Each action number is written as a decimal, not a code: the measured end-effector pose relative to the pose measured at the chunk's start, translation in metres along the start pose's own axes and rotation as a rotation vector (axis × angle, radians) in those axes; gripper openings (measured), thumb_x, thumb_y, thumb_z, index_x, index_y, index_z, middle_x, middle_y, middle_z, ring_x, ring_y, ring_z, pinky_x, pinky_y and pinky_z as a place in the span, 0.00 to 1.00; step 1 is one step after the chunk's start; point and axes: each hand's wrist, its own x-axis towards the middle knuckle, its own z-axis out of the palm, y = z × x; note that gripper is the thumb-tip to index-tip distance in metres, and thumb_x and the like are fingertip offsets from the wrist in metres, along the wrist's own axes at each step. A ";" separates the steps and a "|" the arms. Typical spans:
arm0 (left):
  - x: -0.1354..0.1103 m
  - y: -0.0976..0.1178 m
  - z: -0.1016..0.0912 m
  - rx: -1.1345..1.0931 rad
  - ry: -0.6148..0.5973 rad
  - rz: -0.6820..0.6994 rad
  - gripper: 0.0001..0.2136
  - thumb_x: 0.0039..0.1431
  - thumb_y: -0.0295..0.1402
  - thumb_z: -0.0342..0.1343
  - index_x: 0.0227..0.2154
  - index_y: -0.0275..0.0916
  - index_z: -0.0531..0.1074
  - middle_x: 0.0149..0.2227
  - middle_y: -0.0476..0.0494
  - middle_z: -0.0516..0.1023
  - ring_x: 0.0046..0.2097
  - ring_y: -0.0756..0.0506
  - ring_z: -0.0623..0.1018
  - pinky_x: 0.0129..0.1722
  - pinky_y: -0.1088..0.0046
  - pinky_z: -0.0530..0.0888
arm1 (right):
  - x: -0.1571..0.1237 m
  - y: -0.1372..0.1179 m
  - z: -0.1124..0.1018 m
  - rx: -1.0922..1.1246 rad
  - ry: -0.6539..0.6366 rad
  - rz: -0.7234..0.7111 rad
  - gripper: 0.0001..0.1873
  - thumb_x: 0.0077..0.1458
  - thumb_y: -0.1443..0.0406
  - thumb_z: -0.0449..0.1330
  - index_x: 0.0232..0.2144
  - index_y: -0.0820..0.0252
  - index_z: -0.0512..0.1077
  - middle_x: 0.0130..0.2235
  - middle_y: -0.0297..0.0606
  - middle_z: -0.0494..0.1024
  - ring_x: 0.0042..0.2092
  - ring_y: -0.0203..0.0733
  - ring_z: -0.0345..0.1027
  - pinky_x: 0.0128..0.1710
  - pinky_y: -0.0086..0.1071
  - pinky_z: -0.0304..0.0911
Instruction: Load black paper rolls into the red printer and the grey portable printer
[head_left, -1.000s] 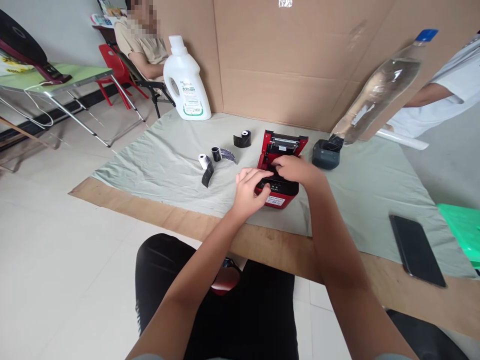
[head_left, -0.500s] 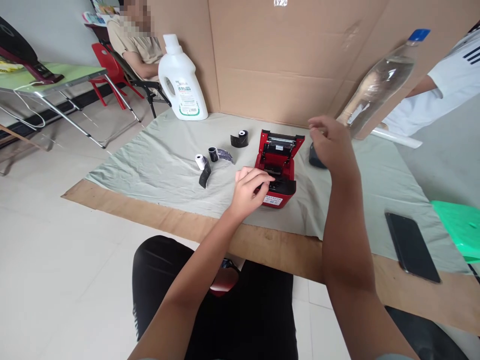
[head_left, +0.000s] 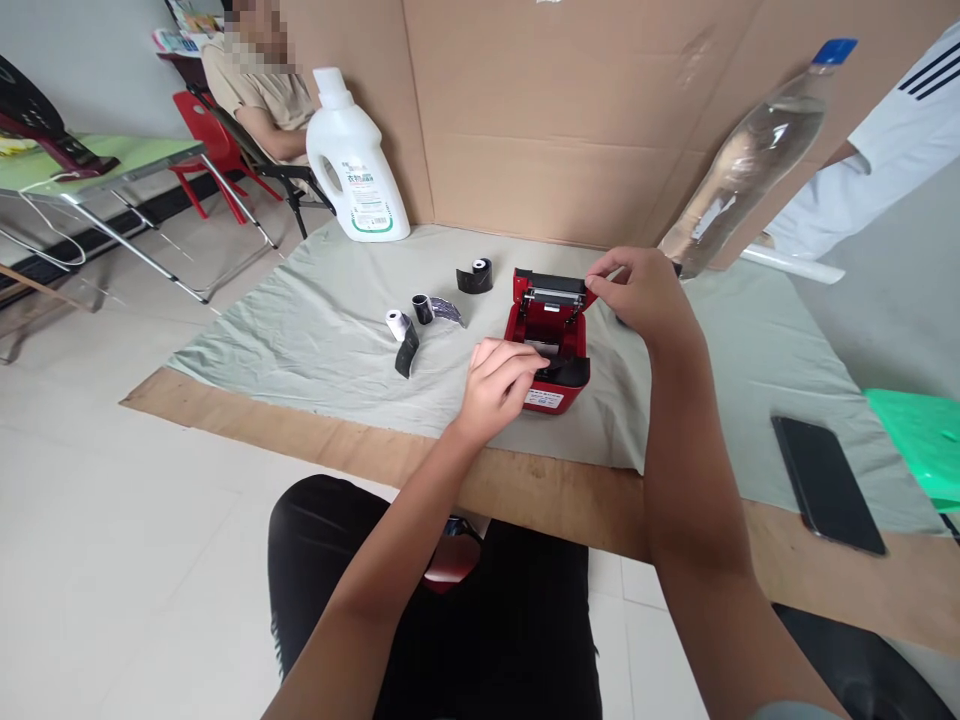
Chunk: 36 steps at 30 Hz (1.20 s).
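A small red and black label printer stands on the cloth with its hinged lid raised; a pale strip shows inside. My left hand is closed at the printer's front left, fingertips on its black front edge. What lies under those fingertips is partly hidden. At the lid's right corner, my right hand pinches the edge between thumb and fingers. Left of the printer lie a black-and-white roll, a dark roll with a loose tail and another black roll.
A white detergent bottle and a large clear bottle stand before the cardboard wall. A black phone lies at the right, near a green plastic item. One person sits behind at left; another's white sleeve shows at right.
My right hand has come down and left onto the lid's corner, and the lid has tipped slightly. My left hand has stayed at the printer's front. The view has shifted a little.
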 end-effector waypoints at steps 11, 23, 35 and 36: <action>-0.004 -0.008 0.000 -0.091 0.239 -0.109 0.20 0.68 0.51 0.56 0.56 0.48 0.72 0.55 0.38 0.79 0.52 0.39 0.77 0.53 0.59 0.72 | -0.002 0.002 -0.004 -0.042 -0.602 -0.040 0.06 0.49 0.65 0.69 0.22 0.55 0.78 0.26 0.33 0.79 0.28 0.40 0.70 0.29 0.35 0.64; -0.004 -0.031 0.009 -0.177 0.090 -0.319 0.19 0.71 0.33 0.47 0.63 0.44 0.62 0.48 0.44 0.82 0.52 0.42 0.78 0.61 0.58 0.69 | 0.000 0.021 0.002 0.004 -0.494 0.279 0.22 0.40 0.61 0.78 0.36 0.54 0.73 0.37 0.37 0.73 0.34 0.44 0.72 0.24 0.36 0.73; -0.009 -0.018 0.016 -0.408 0.022 -0.684 0.27 0.68 0.35 0.51 0.68 0.47 0.62 0.72 0.45 0.66 0.73 0.39 0.64 0.73 0.55 0.63 | -0.100 0.058 0.062 0.385 -0.124 0.100 0.51 0.57 0.40 0.61 0.73 0.55 0.51 0.63 0.55 0.68 0.56 0.58 0.71 0.50 0.54 0.76; -0.008 -0.018 0.017 -0.459 -0.011 -0.728 0.27 0.67 0.34 0.50 0.68 0.48 0.64 0.71 0.48 0.67 0.73 0.39 0.64 0.75 0.55 0.61 | -0.112 0.061 0.068 0.354 -0.122 0.035 0.56 0.55 0.41 0.64 0.75 0.56 0.47 0.67 0.57 0.64 0.62 0.62 0.67 0.55 0.56 0.74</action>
